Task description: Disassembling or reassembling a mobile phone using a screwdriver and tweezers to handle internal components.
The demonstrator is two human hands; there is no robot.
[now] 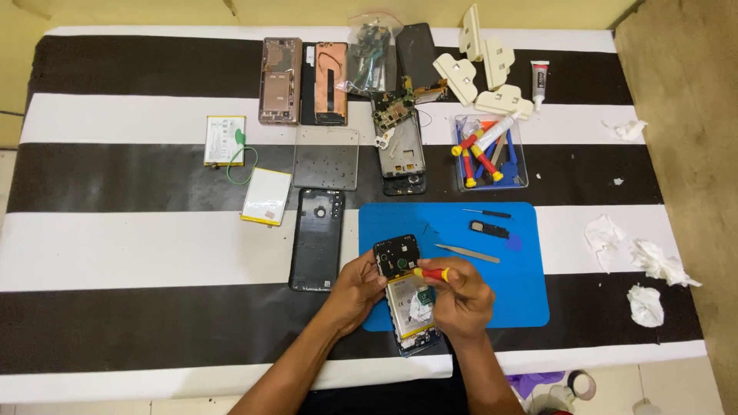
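Working position: we are holding an opened phone [406, 296] on the blue mat [523, 300], near the table's front edge.
Left hand [357, 290]: we are bracing the phone's left side, fingers curled and closed against its edge.
Right hand [461, 300]: we are pinching a red and yellow screwdriver [432, 272] between closed fingertips, its tip pointing at the phone's upper part.
Mat contents: tweezers [467, 253], a small black part [490, 229] and a thin screwdriver [487, 214] are lying apart from the phone.
Left of mat: a black back cover [317, 238] is lying flat, just beside the left hand.
Far side: we are keeping a clear tool tray [490, 152], a second stripped phone [401, 146] and two batteries [246, 169].
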